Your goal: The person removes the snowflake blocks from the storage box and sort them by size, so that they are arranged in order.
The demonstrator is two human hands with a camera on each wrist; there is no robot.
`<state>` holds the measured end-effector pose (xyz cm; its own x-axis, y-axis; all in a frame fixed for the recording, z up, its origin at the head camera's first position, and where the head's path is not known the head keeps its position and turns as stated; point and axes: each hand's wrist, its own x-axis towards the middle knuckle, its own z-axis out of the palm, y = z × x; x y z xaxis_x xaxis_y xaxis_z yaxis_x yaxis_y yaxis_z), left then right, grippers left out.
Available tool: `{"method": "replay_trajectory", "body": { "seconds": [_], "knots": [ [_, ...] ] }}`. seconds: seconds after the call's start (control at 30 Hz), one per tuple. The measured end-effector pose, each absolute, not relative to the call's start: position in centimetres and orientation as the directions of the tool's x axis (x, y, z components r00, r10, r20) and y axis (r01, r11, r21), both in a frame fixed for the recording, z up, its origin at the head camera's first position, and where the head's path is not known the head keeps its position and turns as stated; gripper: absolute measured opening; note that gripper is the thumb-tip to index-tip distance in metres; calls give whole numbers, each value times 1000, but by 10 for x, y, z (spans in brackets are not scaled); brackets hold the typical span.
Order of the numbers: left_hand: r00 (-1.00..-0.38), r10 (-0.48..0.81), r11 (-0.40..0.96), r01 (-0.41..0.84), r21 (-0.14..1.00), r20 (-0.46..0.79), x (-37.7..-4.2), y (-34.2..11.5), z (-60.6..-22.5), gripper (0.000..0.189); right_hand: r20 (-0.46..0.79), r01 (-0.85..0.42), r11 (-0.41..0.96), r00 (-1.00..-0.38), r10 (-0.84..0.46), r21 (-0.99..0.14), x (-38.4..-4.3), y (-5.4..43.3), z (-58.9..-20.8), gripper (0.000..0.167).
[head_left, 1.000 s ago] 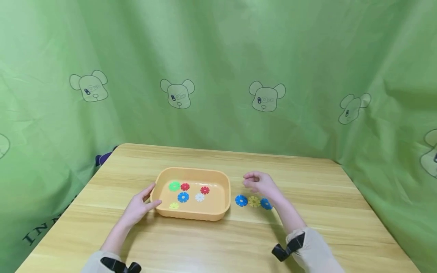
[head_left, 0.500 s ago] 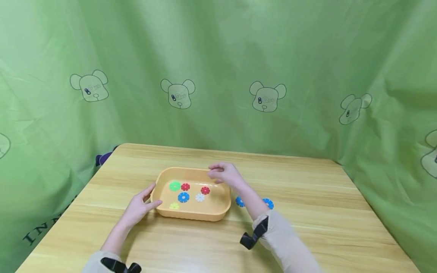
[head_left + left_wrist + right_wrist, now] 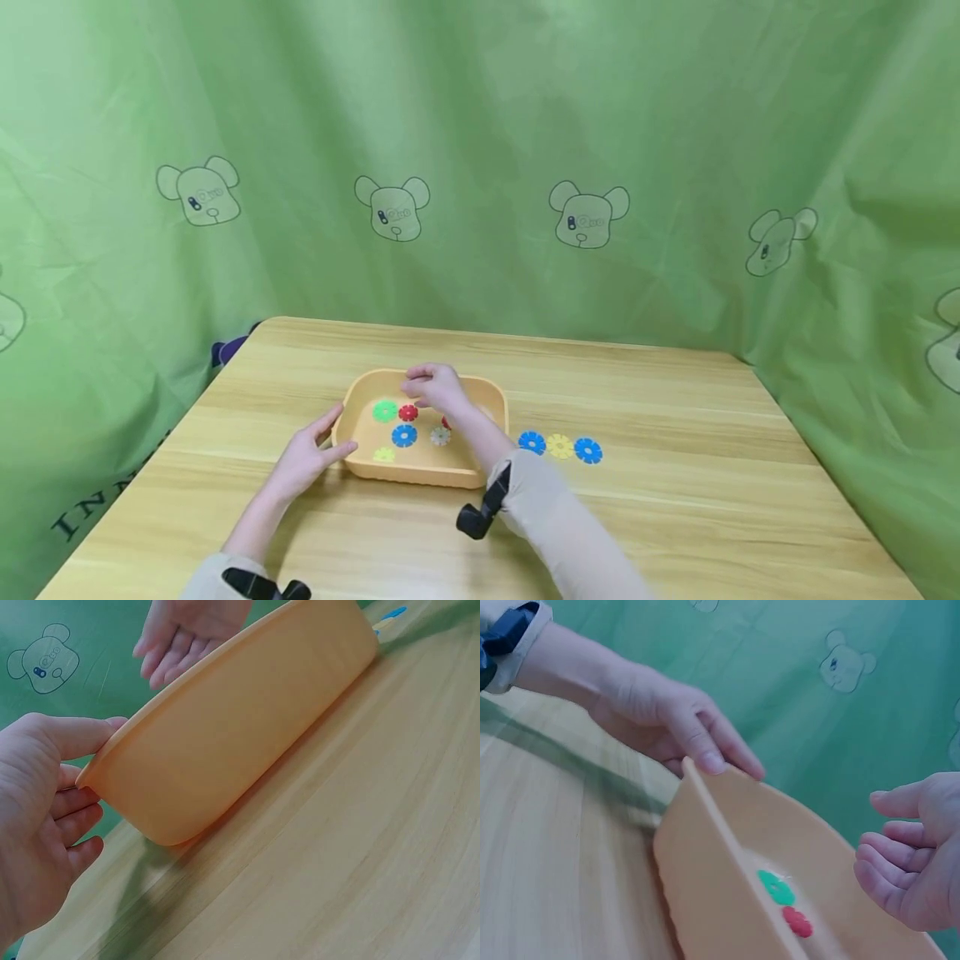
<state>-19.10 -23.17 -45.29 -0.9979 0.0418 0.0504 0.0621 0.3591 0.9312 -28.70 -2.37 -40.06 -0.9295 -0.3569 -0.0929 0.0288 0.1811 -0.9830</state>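
An orange plastic tub holds several small snowflake discs, among them a green disc, a red disc, a blue disc, a white disc and a yellow disc. My left hand grips the tub's left end, thumb over the rim and fingers against the outside, as the left wrist view shows. Over the tub's far side hovers my right hand, its fingers loosely bent; in the right wrist view that hand has nothing in it. My right forearm partly covers another red disc.
To the right of the tub, a blue disc, a yellow disc and another blue disc lie in a row on the wooden table. A green curtain with bear heads hangs behind the table's far edge.
My right hand has moved left, from above the row of discs across the tub's right rim to over the tub. My left hand, the tub and the discs have stayed in place.
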Motion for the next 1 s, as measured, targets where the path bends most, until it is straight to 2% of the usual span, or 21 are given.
{"method": "replay_trajectory", "body": {
  "seconds": [0.43, 0.67, 1.0],
  "knots": [
    [-998, 40, 366, 56, 929, 44, -191, -233, -455, 70, -46, -53, 409, -973, -227, -911, -292, -63, -431, 28],
    [-998, 40, 375, 61, 925, 49, -191, -233, -456, 71, -57, -41, 481, -981, -187, -876, -294, -71, -446, 34],
    [-997, 18, 367, 71, 927, 69, -192, -232, -459, 69, -61, -132, 587, -953, -297, -799, -290, -70, -456, 40]
  ]
}}
